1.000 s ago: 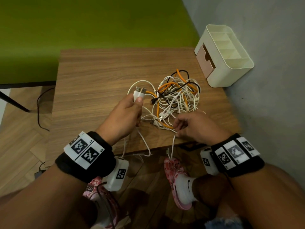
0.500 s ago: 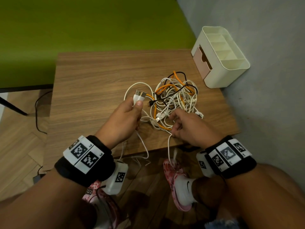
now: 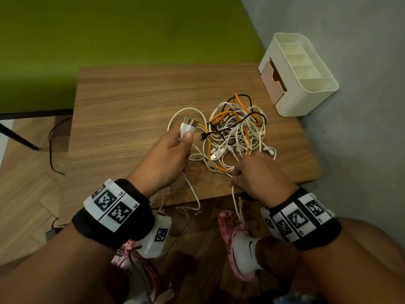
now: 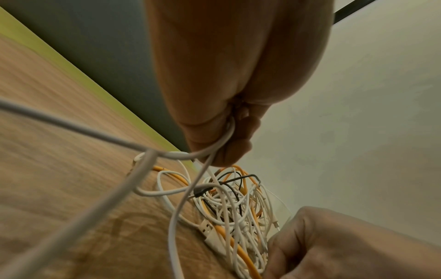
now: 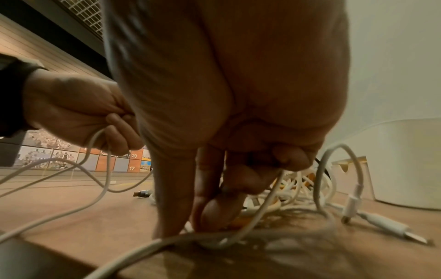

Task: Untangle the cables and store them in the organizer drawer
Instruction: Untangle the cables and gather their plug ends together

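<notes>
A tangle of white, orange and black cables [image 3: 236, 132] lies on the wooden table [image 3: 131, 95], seen also in the left wrist view as the cable pile [image 4: 233, 211]. My left hand [image 3: 173, 150] grips white cables just below two USB plugs [image 3: 190, 125] that stick up from the fist. My right hand [image 3: 256, 172] pinches a white cable [image 3: 235, 200] at the table's near edge; its end hangs toward the floor. The cream organizer [image 3: 306, 102] with a pink drawer [image 3: 272, 83] stands at the table's far right corner.
A grey wall [image 3: 361, 62] runs close along the table's right side, a green surface [image 3: 109, 29] lies behind. White cable loops [image 3: 192, 200] hang off the near edge over my feet. Bare wood lies left of the tangle.
My right hand has drawn back toward the near edge, pulling its white cable. The left hand keeps holding the plugs up in about the same place.
</notes>
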### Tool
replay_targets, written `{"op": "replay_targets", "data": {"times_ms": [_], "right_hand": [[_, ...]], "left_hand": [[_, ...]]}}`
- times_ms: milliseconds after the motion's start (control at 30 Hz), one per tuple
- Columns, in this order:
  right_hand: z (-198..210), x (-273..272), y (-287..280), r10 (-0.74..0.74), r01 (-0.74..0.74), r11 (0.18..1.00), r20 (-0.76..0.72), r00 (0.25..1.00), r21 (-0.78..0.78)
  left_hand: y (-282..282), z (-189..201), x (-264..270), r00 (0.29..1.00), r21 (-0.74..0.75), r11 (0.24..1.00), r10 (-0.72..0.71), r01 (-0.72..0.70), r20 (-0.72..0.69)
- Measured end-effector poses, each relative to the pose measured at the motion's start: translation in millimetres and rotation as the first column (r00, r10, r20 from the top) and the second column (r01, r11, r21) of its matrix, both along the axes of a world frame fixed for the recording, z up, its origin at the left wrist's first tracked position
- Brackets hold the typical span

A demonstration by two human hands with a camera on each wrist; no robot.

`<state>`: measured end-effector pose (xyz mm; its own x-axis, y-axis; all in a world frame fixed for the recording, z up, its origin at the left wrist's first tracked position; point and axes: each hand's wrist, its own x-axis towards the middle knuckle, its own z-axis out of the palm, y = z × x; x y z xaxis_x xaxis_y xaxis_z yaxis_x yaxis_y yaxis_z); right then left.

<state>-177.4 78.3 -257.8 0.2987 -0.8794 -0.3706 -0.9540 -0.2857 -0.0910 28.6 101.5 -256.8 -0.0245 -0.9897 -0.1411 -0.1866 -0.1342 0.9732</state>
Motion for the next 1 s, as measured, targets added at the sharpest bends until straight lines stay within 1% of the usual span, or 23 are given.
{"op": "replay_targets", "data": {"times_ms": [33,100,200,267,333,400,467,567,700,767,833,900,933,967,1000], "right_hand": [[0.3,-0.1,0.7,0.018,-0.018,1.0,-0.01,1.0,-0.002],[-2.0,-2.1,1.5,0.016,-0.016,1.0,0.032,0.999,0.006],[-6.2,-7.7,0.2,-0.065,0.047,0.995,0.211,0.975,0.09],[-3.2,-10.2,-0.5,-0.1,0.05,0.987,0.343,0.934,0.153],[3.8,-12.0,-2.2,-0.136,0.05,0.981,0.479,0.867,0.188],[11.8,-13.5,-6.1,-0.147,0.046,0.98,0.54,0.829,0.196],[18.7,-13.3,-10.1,-0.142,0.055,0.983,0.537,0.832,0.175],[26.0,-7.4,-13.3,-0.133,0.072,0.989,0.545,0.828,0.132],[31.2,1.9,-11.0,-0.084,0.06,0.996,0.502,0.861,0.064],[28.4,3.9,-9.8,-0.045,0.053,0.999,0.441,0.896,-0.006],[26.3,5.6,-9.1,-0.025,0.055,0.995,0.339,0.94,-0.08],[27.8,7.1,-8.4,-0.001,0.04,0.991,0.288,0.958,-0.128],[29.1,7.8,-8.3,0.024,0.023,0.988,0.297,0.955,-0.155],[29.6,8.7,-8.2,0.056,0.008,0.983,0.341,0.938,-0.184],[30.2,10.1,-7.0,0.093,0.0,0.976,0.417,0.904,-0.218]], "left_hand": [[0.0,0.7,-0.4,1.0,-0.002,1.0,0.0,0.0,0.009],[0.9,0.8,-0.5,1.0,-0.002,1.0,-0.002,0.002,0.024],[1.9,1.7,-1.2,0.999,0.001,1.0,-0.003,0.003,0.032],[1.1,3.6,-2.3,1.0,0.007,1.0,0.01,-0.01,0.018],[-0.1,6.2,-3.4,1.0,0.01,1.0,0.028,-0.028,-0.011],[-0.6,8.3,-3.8,0.998,0.005,0.999,0.049,-0.049,-0.046],[-1.8,9.4,-3.9,0.994,0.011,0.997,0.074,-0.073,-0.083],[-4.6,14.7,-9.7,0.977,0.023,0.994,0.11,-0.108,-0.182],[-8.1,26.9,-18.6,0.955,0.04,0.99,0.138,-0.132,-0.261],[-7.9,30.5,-19.2,0.956,0.041,0.993,0.121,-0.114,-0.268],[-7.7,32.2,-19.1,0.957,0.044,0.993,0.12,-0.112,-0.263],[-9.0,30.6,-18.8,0.948,0.051,0.991,0.131,-0.122,-0.289],[-10.1,28.6,-18.6,0.943,0.055,0.99,0.143,-0.132,-0.301],[-11.3,26.9,-18.2,0.938,0.063,0.987,0.159,-0.147,-0.307],[-12.0,26.1,-17.7,0.934,0.075,0.984,0.178,-0.162,-0.311]]}}
